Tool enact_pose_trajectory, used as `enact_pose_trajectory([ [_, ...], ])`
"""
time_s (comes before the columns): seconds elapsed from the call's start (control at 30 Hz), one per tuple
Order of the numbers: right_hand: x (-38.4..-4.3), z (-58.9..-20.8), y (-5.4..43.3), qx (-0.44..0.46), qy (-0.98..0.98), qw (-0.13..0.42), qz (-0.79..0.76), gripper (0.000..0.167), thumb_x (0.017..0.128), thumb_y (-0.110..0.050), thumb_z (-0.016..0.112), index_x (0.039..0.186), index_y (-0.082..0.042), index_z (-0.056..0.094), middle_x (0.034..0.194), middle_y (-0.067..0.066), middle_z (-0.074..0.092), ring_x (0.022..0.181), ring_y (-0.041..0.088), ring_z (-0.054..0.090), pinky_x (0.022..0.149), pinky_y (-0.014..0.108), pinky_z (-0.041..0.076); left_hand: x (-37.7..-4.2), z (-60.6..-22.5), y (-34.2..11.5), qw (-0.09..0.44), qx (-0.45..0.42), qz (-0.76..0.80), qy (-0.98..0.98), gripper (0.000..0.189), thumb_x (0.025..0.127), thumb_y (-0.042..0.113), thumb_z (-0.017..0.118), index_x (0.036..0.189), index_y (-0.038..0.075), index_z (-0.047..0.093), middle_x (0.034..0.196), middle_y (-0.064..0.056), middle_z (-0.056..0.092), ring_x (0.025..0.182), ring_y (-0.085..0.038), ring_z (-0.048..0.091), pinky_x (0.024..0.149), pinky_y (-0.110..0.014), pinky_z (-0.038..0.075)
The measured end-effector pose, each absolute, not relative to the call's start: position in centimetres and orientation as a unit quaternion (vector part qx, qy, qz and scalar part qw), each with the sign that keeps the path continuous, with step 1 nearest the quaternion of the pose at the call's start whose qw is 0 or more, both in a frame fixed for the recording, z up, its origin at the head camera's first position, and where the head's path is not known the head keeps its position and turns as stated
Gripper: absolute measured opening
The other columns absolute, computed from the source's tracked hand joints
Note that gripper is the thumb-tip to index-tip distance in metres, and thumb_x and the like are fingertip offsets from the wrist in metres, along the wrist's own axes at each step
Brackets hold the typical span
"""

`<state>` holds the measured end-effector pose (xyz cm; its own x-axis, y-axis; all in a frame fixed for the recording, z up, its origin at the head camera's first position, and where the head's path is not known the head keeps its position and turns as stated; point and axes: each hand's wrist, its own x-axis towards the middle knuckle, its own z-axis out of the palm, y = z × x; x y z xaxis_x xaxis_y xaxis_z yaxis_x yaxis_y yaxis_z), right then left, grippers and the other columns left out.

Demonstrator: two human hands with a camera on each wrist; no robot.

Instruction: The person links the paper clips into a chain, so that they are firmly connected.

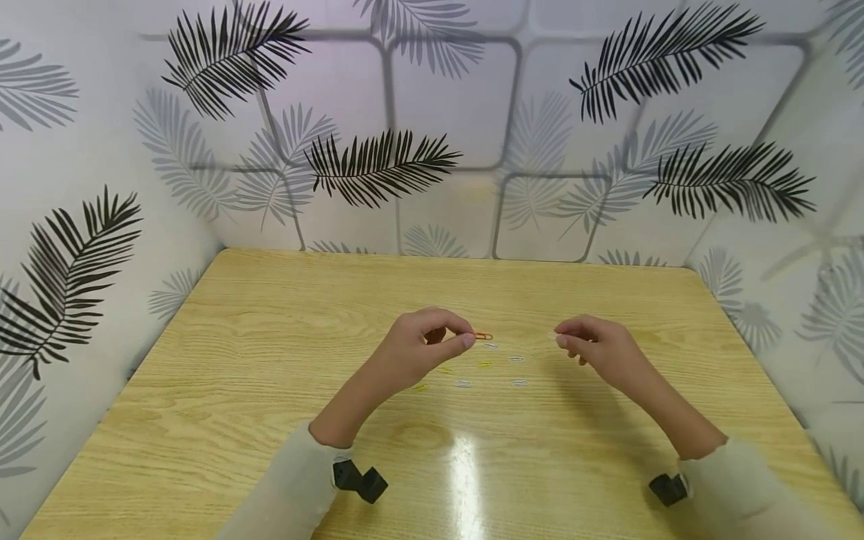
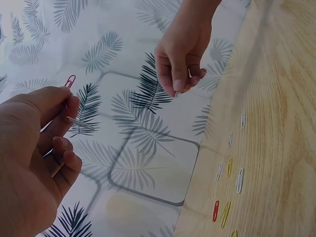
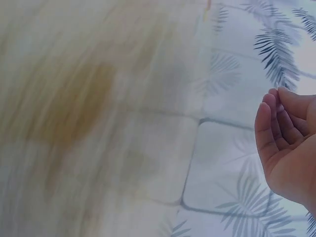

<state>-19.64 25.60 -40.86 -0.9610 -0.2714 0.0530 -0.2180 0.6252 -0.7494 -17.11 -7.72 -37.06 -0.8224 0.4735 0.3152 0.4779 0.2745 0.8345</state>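
My left hand (image 1: 432, 343) pinches a red-orange paper clip (image 1: 483, 336) between thumb and forefinger, above the table. In the left wrist view a white paper clip (image 2: 80, 123) juts out from the same fingers, below the red one (image 2: 70, 81); whether the two are linked, I cannot tell. Off to the right, my right hand (image 1: 599, 346) holds its thumb and forefinger together on a small white paper clip (image 1: 552, 336), mostly hidden by the fingertips. In the right wrist view the fingertips (image 3: 276, 96) meet, and the clip hardly shows there.
Several loose paper clips lie on the wooden table (image 1: 270, 360) below and between the hands: white ones (image 1: 520, 382), yellow ones (image 1: 484, 364) and a red one (image 2: 216, 211). A leaf-patterned wall covering (image 1: 445, 112) surrounds the table's back and sides.
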Motion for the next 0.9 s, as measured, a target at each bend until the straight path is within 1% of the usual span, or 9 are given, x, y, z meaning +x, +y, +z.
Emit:
enact_pose_trajectory([
  [0.13,-18.3,-39.5,24.2,-0.133,0.878,0.012,-0.459,0.026,0.101,-0.029,0.063,0.116,-0.008,0.069,0.095,0.013,0.067,0.082,0.027,0.064,0.071,0.035,0.057,-17.0,-37.0,-7.6,0.007,-0.298,-0.519,-0.801,0.011,0.099,0.026,0.066,0.105,0.020,0.074,0.094,0.004,0.063,0.067,-0.014,0.039,0.062,-0.025,0.035],
  [0.3,-16.6,-37.8,22.5,-0.142,0.843,0.005,-0.519,0.025,0.100,-0.028,0.066,0.114,-0.008,0.070,0.089,0.004,0.068,0.078,0.024,0.066,0.070,0.032,0.058,-16.9,-37.1,-7.4,0.027,-0.309,-0.505,-0.806,0.011,0.099,0.024,0.067,0.104,0.018,0.075,0.093,0.004,0.062,0.066,-0.014,0.039,0.062,-0.025,0.034],
  [0.37,-16.0,-37.2,21.8,-0.149,0.831,0.005,-0.536,0.025,0.099,-0.027,0.067,0.113,-0.007,0.071,0.088,0.004,0.068,0.077,0.024,0.066,0.071,0.032,0.058,-16.9,-37.0,-7.4,0.039,-0.316,-0.496,-0.808,0.011,0.098,0.023,0.068,0.103,0.017,0.075,0.092,0.004,0.062,0.066,-0.013,0.039,0.061,-0.025,0.035],
  [0.43,-15.5,-36.6,21.2,-0.157,0.824,0.004,-0.544,0.024,0.099,-0.026,0.067,0.112,-0.007,0.072,0.089,0.004,0.069,0.076,0.022,0.066,0.073,0.032,0.058,-16.8,-37.0,-7.3,0.054,-0.322,-0.488,-0.810,0.009,0.098,0.022,0.069,0.102,0.018,0.075,0.091,0.005,0.063,0.065,-0.012,0.040,0.061,-0.024,0.035],
  [0.6,-14.4,-35.6,19.6,-0.179,0.804,0.002,-0.567,0.022,0.100,-0.022,0.065,0.113,-0.006,0.072,0.088,0.005,0.068,0.077,0.023,0.067,0.077,0.032,0.058,-16.7,-36.9,-7.2,0.083,-0.334,-0.462,-0.817,0.008,0.097,0.021,0.070,0.101,0.017,0.075,0.090,0.007,0.063,0.065,-0.010,0.041,0.060,-0.024,0.036],
  [0.77,-13.7,-35.1,18.3,-0.191,0.780,-0.001,-0.596,0.021,0.100,-0.018,0.065,0.112,-0.002,0.071,0.084,0.008,0.066,0.076,0.025,0.067,0.077,0.034,0.059,-16.8,-37.1,-7.1,0.108,-0.347,-0.440,-0.821,0.008,0.096,0.023,0.070,0.100,0.017,0.075,0.090,0.008,0.065,0.065,-0.008,0.041,0.061,-0.024,0.036],
  [0.9,-13.7,-34.9,17.5,-0.187,0.772,0.000,-0.608,0.020,0.099,-0.018,0.066,0.111,-0.002,0.071,0.083,0.008,0.066,0.075,0.026,0.067,0.076,0.035,0.059,-16.9,-37.2,-7.1,0.117,-0.349,-0.437,-0.820,0.007,0.096,0.023,0.071,0.099,0.018,0.075,0.090,0.009,0.066,0.065,-0.007,0.041,0.060,-0.023,0.036],
])
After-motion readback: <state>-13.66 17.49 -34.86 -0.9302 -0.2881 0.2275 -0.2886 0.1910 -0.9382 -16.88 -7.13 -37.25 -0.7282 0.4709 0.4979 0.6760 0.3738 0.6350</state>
